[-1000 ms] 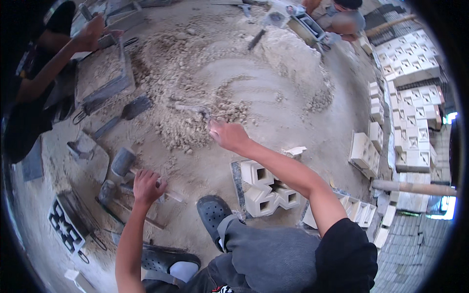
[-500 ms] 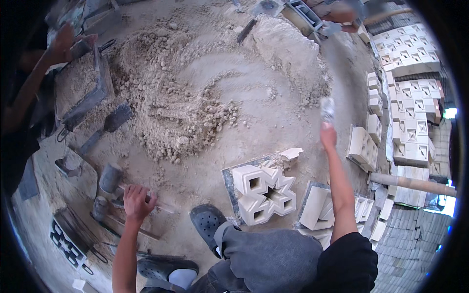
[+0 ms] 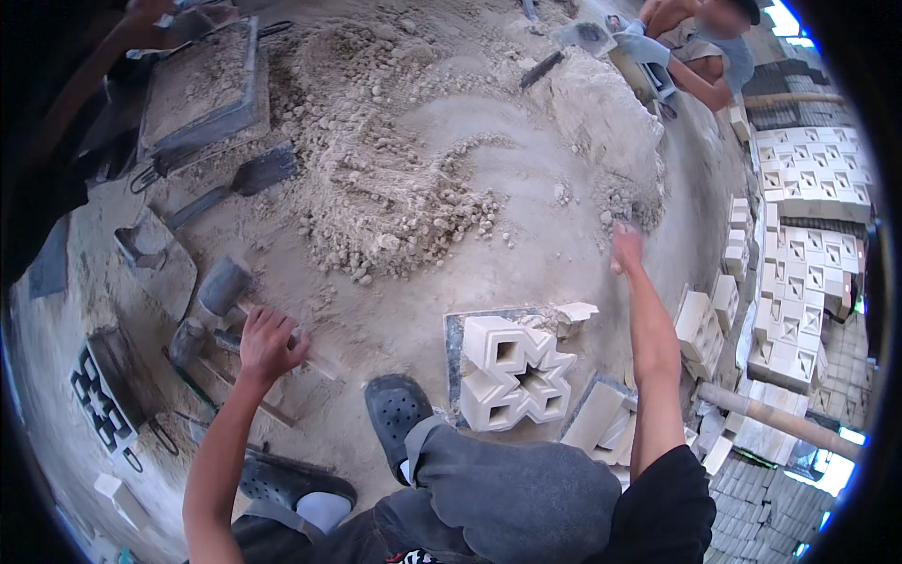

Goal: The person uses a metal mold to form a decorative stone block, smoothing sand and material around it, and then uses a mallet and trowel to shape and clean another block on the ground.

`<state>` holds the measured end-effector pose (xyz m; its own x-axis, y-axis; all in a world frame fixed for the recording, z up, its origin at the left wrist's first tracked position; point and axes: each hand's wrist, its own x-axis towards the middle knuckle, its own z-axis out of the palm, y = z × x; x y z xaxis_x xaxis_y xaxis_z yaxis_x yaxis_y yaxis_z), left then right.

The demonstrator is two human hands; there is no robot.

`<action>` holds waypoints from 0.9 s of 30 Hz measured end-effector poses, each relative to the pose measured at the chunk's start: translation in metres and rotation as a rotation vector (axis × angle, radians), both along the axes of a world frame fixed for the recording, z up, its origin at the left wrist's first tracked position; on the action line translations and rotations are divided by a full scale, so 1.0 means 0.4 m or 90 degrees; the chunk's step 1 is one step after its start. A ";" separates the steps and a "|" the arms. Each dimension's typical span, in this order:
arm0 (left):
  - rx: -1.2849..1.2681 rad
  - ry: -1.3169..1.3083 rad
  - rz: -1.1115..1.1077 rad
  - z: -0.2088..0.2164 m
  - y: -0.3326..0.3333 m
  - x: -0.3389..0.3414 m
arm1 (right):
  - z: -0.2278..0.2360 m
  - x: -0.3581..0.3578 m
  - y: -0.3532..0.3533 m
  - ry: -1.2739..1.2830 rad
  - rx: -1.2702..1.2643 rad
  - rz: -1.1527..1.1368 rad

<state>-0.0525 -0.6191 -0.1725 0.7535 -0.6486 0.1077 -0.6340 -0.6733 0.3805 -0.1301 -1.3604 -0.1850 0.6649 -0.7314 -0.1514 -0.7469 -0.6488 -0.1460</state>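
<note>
My left hand [image 3: 271, 344] is closed over the handle of a mallet with a grey cylindrical head [image 3: 225, 286]; the handle's end shows past my fingers. My right hand [image 3: 626, 248] is stretched forward over the dusty floor, fingers curled, close to the crumbs of a pale powder heap [image 3: 601, 113]. What it holds, if anything, is hidden. Between my arms a cream block [image 3: 479, 387] with a star-shaped opening and square holes stands on a dark plate [image 3: 454, 352]. A broken pale piece [image 3: 575, 312] lies at its far edge.
A second mallet [image 3: 187, 342], a trowel-like tool [image 3: 266, 167] and a black patterned mould [image 3: 98, 399] lie at left. Crumbly material [image 3: 395, 211] spreads ahead. A box of powder [image 3: 211, 122] stands far left beside another person's arm. Stacked blocks [image 3: 799, 282] line the right; another person [image 3: 700, 66] crouches far right.
The view has shifted, so the scene sits lower and farther right. A pale blurred thing beyond my right hand no longer shows. My left hand stays on the mallet handle.
</note>
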 end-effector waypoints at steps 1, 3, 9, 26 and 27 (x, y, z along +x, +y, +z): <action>-0.002 0.004 -0.004 -0.002 -0.005 0.000 | 0.008 0.023 0.005 0.005 -0.012 0.028; 0.011 0.006 0.000 0.009 0.004 -0.002 | 0.024 0.114 0.084 -0.040 -0.018 0.072; 0.016 0.022 0.001 -0.005 0.015 -0.013 | 0.003 0.335 0.222 -0.068 0.025 0.114; 0.020 0.013 0.004 -0.010 0.033 -0.015 | 0.102 0.375 0.865 -0.030 0.048 0.488; 0.020 0.015 0.004 -0.010 0.035 -0.014 | 0.118 0.363 0.872 -0.055 0.034 0.493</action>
<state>-0.0579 -0.6049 -0.1763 0.7599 -0.6463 0.0698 -0.6206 -0.6893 0.3737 0.0152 -1.0114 -0.1378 0.9940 -0.0473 -0.0984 -0.0689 -0.9710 -0.2288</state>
